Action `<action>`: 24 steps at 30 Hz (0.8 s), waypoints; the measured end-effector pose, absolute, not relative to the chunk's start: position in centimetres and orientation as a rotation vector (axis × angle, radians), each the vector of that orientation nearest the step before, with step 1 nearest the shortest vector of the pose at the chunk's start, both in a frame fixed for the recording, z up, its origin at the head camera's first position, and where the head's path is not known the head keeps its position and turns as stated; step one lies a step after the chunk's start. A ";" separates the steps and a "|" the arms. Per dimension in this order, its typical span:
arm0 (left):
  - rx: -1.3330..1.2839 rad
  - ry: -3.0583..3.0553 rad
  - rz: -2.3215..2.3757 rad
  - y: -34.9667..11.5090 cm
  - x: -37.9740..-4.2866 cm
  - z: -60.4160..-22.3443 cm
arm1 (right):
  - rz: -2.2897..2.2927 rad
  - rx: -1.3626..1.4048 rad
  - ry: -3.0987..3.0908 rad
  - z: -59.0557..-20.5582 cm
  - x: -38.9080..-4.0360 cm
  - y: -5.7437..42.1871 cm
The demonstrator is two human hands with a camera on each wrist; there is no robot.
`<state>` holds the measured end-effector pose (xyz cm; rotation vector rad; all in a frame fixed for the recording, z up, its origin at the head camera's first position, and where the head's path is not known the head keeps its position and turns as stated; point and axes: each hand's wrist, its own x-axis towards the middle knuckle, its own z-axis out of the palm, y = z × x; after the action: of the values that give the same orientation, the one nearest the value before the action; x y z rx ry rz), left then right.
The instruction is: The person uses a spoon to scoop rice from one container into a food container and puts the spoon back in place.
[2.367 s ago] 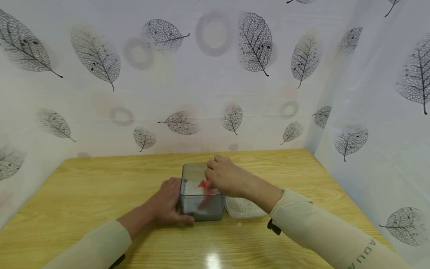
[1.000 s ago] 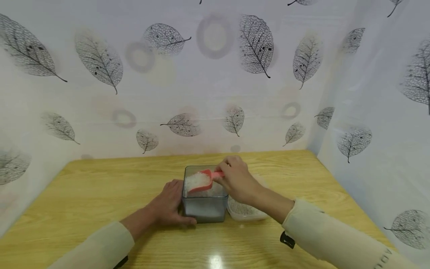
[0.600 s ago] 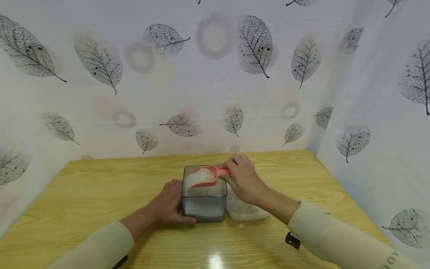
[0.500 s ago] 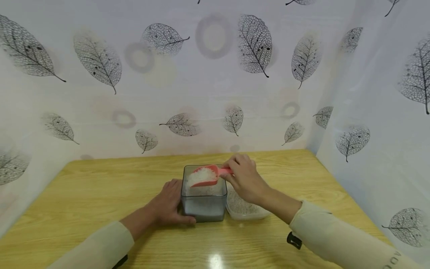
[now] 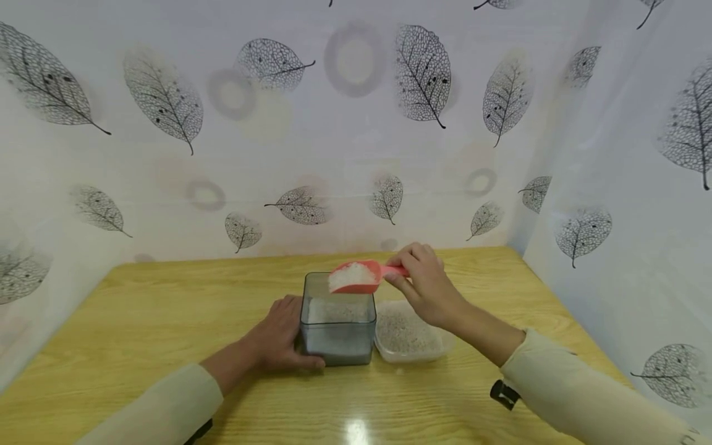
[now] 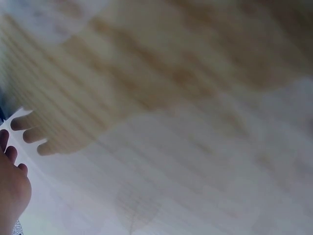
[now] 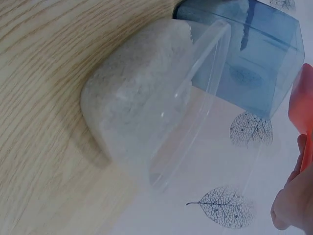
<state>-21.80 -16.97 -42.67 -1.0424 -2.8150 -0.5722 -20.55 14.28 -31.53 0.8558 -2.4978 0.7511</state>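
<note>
A red scoop (image 5: 361,287) heaped with white grains that look like rice is held by its handle in my right hand (image 5: 431,287). It hangs level above the back right of a square smoky-grey container (image 5: 338,343) with more white grains inside. My left hand (image 5: 278,337) rests against that container's left side, fingers extended along it and thumb reaching to the front bottom corner. Right beside it stands a shallow clear plastic tub (image 5: 411,355), also holding grains, seen closer in the right wrist view. The left wrist view catches only part of the left hand (image 6: 12,181) at its edge.
Both containers stand on a wood-grain table (image 5: 167,309). A pale sheet with leaf prints (image 5: 345,142) rises behind the table and along its sides. Wood surface extends left, right and in front of the containers.
The right hand dug the scoop into the grey container, brought it up loaded with grains, and has lifted it higher and to the right. The left hand has stayed in place.
</note>
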 end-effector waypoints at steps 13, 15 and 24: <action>-1.041 -2.790 -0.501 -16.8 -22.0 -42.4 | 0.790 0.796 -2.422 -31.0 -20.3 18.6; -1.049 -2.774 -0.493 -16.9 -22.0 -42.4 | 0.785 0.784 -2.426 -31.1 -20.0 19.2; -1.051 -2.799 -0.505 -16.9 -21.7 -42.4 | 0.746 0.764 -2.459 -32.7 -19.4 21.8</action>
<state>-21.71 -16.91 -42.44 -1.0512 -2.7993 -0.5051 -19.36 21.80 -32.73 0.7644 -2.4592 0.7457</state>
